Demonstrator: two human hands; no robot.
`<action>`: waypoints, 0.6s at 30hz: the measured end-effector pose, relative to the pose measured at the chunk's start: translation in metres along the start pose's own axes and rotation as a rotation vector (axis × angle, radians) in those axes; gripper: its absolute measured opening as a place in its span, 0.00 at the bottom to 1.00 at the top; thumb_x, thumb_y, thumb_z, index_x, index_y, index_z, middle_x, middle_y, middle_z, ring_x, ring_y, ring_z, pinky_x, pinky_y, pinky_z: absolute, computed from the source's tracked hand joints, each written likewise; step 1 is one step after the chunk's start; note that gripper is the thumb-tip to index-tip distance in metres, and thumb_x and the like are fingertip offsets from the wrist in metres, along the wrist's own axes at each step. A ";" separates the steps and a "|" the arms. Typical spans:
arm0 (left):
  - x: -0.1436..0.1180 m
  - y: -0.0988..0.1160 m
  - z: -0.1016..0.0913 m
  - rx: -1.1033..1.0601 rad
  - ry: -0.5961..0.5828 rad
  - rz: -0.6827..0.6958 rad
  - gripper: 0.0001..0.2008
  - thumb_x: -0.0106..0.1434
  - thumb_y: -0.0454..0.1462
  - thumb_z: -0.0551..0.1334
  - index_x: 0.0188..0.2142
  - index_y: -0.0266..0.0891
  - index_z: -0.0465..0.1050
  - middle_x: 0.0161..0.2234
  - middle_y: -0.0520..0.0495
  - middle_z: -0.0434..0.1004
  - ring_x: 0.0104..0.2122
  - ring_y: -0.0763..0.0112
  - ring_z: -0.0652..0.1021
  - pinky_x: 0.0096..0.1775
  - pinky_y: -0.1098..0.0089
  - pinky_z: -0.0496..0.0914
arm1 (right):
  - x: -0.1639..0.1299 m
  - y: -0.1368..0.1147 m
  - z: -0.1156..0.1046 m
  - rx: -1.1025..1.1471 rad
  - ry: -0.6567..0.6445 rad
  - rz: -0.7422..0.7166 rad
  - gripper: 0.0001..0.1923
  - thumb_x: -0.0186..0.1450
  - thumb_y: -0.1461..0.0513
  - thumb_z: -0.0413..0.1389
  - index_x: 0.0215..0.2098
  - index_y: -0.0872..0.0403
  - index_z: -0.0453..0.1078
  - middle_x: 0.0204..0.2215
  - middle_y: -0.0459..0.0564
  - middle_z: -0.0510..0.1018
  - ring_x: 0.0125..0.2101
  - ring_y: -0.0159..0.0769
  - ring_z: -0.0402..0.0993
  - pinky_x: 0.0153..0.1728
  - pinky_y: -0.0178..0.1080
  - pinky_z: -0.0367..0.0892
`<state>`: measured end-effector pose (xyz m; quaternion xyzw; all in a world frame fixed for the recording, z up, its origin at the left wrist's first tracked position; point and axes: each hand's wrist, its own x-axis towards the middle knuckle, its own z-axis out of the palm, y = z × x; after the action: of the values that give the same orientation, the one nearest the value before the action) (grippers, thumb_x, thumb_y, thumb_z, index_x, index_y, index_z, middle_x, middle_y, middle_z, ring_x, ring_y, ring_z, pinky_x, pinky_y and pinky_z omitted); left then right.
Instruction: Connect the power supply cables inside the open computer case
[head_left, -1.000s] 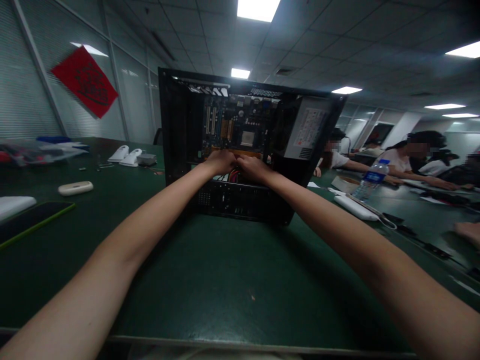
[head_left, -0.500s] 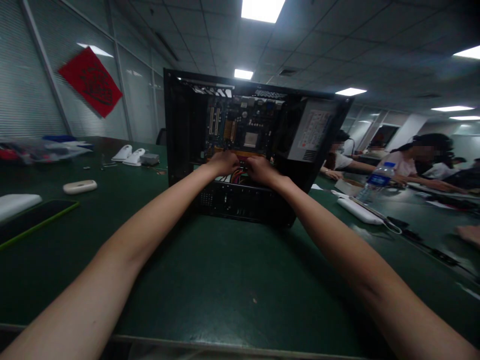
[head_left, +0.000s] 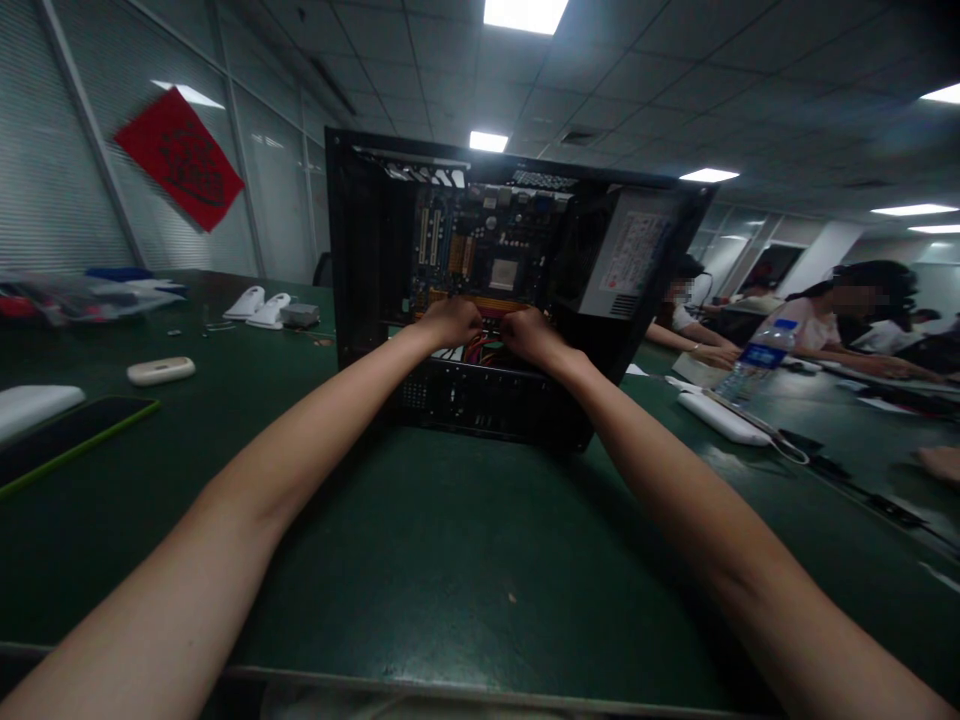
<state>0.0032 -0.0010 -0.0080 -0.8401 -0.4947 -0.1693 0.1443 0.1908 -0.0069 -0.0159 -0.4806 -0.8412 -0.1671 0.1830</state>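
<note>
An open black computer case (head_left: 510, 405) stands on the table, its inside facing me. Within it are a motherboard (head_left: 525, 235), a bare square processor (head_left: 505, 273) and, at the right, a grey power supply (head_left: 630, 255). My left hand (head_left: 452, 325) and my right hand (head_left: 531, 335) reach in side by side at the motherboard's lower edge, near the orange memory slots (head_left: 495, 305). Both hands have curled, closed fingers; whatever they grip is hidden. Coloured cables (head_left: 480, 350) run just below and between them.
On the green table (head_left: 420, 560) lie a green-edged phone (head_left: 75, 440), a beige oval case (head_left: 161, 371), white objects (head_left: 259, 307) and a plastic bag (head_left: 82, 300) at left. At right are a water bottle (head_left: 761, 362), a white power bank (head_left: 721, 417) and people working.
My right hand has shifted very slightly to the right, leaving a little more space between the hands. The left hand stays nearly in place. The camera view has moved slightly.
</note>
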 end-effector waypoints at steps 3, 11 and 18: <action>0.000 0.001 0.000 0.004 0.013 0.007 0.14 0.64 0.40 0.59 0.44 0.44 0.83 0.42 0.45 0.84 0.41 0.60 0.81 0.39 0.68 0.70 | 0.002 0.002 0.004 -0.006 0.003 0.011 0.14 0.66 0.70 0.51 0.41 0.60 0.80 0.39 0.60 0.83 0.40 0.43 0.78 0.40 0.36 0.66; -0.001 0.007 -0.004 0.122 0.009 0.033 0.15 0.65 0.39 0.57 0.43 0.42 0.83 0.42 0.42 0.84 0.40 0.60 0.81 0.38 0.68 0.69 | 0.003 0.002 0.003 -0.039 -0.005 0.045 0.13 0.67 0.68 0.51 0.40 0.58 0.80 0.40 0.60 0.82 0.40 0.43 0.78 0.39 0.36 0.65; -0.008 0.004 -0.006 0.122 0.040 0.068 0.17 0.66 0.39 0.54 0.41 0.42 0.82 0.40 0.41 0.84 0.40 0.57 0.81 0.37 0.66 0.70 | -0.002 -0.009 -0.008 0.144 0.085 -0.096 0.11 0.67 0.70 0.53 0.39 0.59 0.78 0.37 0.55 0.83 0.40 0.40 0.78 0.39 0.35 0.64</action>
<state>0.0018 -0.0118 -0.0062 -0.8425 -0.4723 -0.1509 0.2107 0.1853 -0.0163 -0.0112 -0.4180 -0.8644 -0.1352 0.2444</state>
